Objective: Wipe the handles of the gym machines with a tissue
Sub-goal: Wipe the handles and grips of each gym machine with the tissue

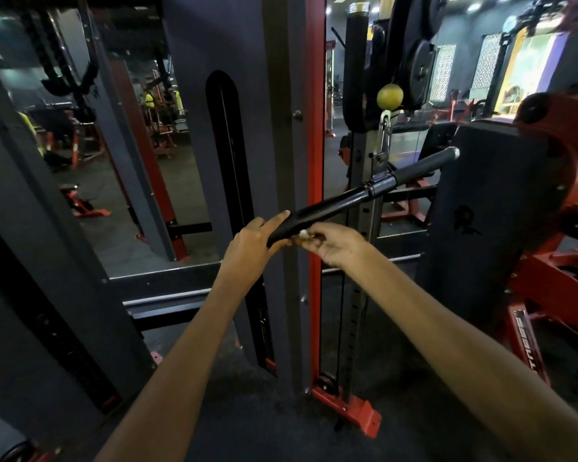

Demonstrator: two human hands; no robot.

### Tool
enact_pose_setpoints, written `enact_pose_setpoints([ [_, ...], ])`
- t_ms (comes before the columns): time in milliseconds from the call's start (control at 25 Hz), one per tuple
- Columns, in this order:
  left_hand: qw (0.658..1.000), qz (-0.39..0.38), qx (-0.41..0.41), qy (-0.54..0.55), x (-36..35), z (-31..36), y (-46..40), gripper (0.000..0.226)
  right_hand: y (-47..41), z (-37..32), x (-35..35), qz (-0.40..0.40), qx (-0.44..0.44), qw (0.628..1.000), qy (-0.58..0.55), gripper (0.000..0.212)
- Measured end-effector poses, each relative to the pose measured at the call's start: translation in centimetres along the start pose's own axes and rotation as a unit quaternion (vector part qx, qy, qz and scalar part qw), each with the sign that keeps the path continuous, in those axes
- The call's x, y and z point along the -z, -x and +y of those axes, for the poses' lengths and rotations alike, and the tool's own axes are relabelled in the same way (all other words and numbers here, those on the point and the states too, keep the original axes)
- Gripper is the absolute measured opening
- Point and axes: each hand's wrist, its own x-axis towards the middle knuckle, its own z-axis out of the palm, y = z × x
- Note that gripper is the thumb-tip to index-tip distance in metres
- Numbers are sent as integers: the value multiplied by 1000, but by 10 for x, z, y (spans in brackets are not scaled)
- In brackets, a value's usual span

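Straight black bar handle (361, 195) of a cable machine, slanting from lower left to upper right, hung at mid-length from a metal carabiner (382, 138) below a yellowish-green ball stopper (389, 97). Left hand (251, 241) grasping the near, lower end of the handle, index finger laid straight along its top, remaining fingers hidden beneath. Right hand (339, 243) just beside it, fingers curled, pinching a small white tissue (303, 233) against the underside of the handle near that same end; only a scrap of the tissue visible. Behind the handle, a red upright (315, 161) and a grey perforated post (356, 311), both reaching down to a red foot plate (357, 413) on dark flooring. Grey frame panel (247, 128) with a tall rounded slot at centre left. At right, a dark grey shroud (491, 211) bearing a faint black logo, unreadable; lower right, white lettering on a red frame member (528, 341), partly cut off and illegible. Weight plates (421, 68) stored at upper right.
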Motion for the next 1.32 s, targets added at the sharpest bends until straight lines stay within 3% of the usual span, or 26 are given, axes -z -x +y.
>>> enact_pose_setpoints([
  [80, 1000, 0, 4, -10, 2, 3, -3, 58, -6, -22, 5, 26, -7, 997, -73, 22],
  [160, 1000, -1, 8, -14, 3, 4, -5, 57, -15, -24, 5, 93, 39, 989, -104, 27],
  [280, 1000, -5, 9, -9, 3, 3, 0, 59, -4, 5, -9, 30, 5, 999, -30, 25],
  [360, 1000, -4, 8, -7, 5, 3, 1, 59, -3, -7, -2, 28, -13, 999, -31, 22],
  [520, 999, -23, 30, -11, 8, 5, 0, 60, -11, -49, 29, 143, 91, 979, -116, 25],
  [640, 999, -20, 50, 9, 6, 8, 3, 59, 2, -23, 21, 72, 101, 992, 6, 18],
  [680, 998, -15, 59, 21, 5, 8, 4, 59, 7, -21, 19, 72, 145, 985, 66, 13],
  [720, 997, -13, 67, 33, 4, 8, 3, 58, 13, -23, 17, 104, 243, 954, 142, 10],
  [760, 997, -13, 71, 41, 5, 8, 2, 56, 19, -25, 18, 141, 351, 897, 228, 10],
  [800, 996, -12, 71, 44, 5, 9, 1, 54, 17, -23, 20, 121, 429, 849, 283, 15],
  [880, 997, -12, 71, 40, 5, 10, 1, 51, 28, -4, 14, 20, 473, 754, 455, 25],
  [960, 997, -22, 71, 26, 5, 10, 3, 51, 11, 16, 30, -35, 546, 531, 647, 41],
  [1000, 997, -26, 68, 20, 6, 10, 4, 51, -6, 6, 45, -24, 573, 462, 677, 43],
  [1040, 997, -28, 64, 16, 7, 10, 4, 53, -12, -9, 51, 15, 543, 527, 654, 39],
  [1120, 998, -29, 55, 10, 9, 12, 4, 56, -17, -33, 56, 122, 478, 695, 523, 34],
  [1160, 999, -25, 46, 10, 9, 14, 4, 57, -16, -30, 48, 142, 463, 707, 516, 34],
  [1200, 999, -16, 32, 11, 9, 15, 5, 57, -15, -21, 35, 123, 472, 674, 555, 35],
  [1320, 1000, 5, -3, 11, 9, 13, 8, 57, -5, -9, 20, -49, 536, 483, 691, 39],
])
